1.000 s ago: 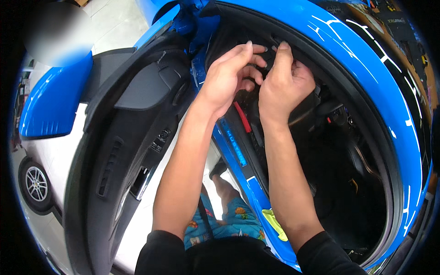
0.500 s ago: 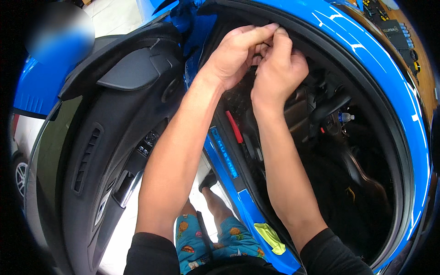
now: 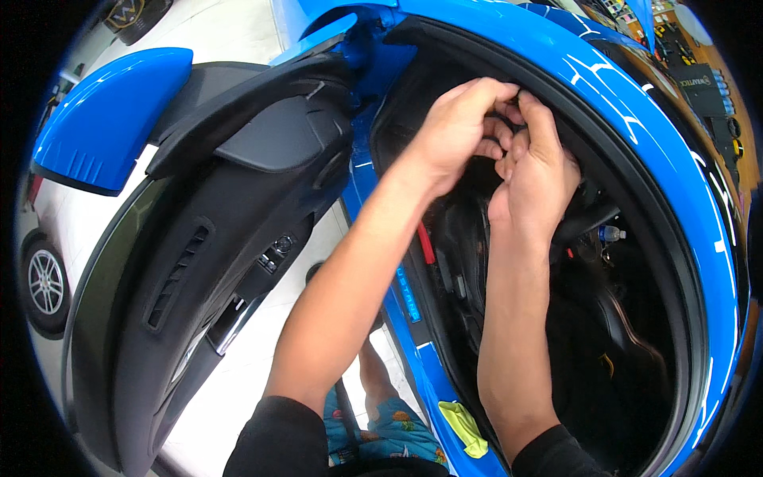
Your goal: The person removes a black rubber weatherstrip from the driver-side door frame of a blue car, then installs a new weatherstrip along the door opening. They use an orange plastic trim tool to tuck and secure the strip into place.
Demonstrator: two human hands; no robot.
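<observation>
Both my hands work at the upper edge of a blue car's door opening, thumbs almost touching. My left hand (image 3: pixel 469 123) reaches up with its thumb and forefinger pressed at the black rubber door seal (image 3: pixel 608 163). Right beside it, my right hand (image 3: pixel 539 175) has its thumb at the same stretch of seal and its other fingers curled beneath. The fingertips partly cover each other and the bit of seal between them. A yellow-green cloth (image 3: pixel 462 429) lies on the blue door sill (image 3: pixel 429 362), near my right forearm.
The black-trimmed door (image 3: pixel 214 207) stands wide to my left, with its blue mirror (image 3: pixel 115 119) beyond. Inside the dark cabin are a red strip (image 3: pixel 427 244) and a water bottle (image 3: pixel 610 234). A wooden bench (image 3: pixel 739 103) with tools is at the far right.
My hands have moved a little to the right along the door seal, still close together. The view has shifted too, bringing more of the mirror and the wheel at left into sight.
</observation>
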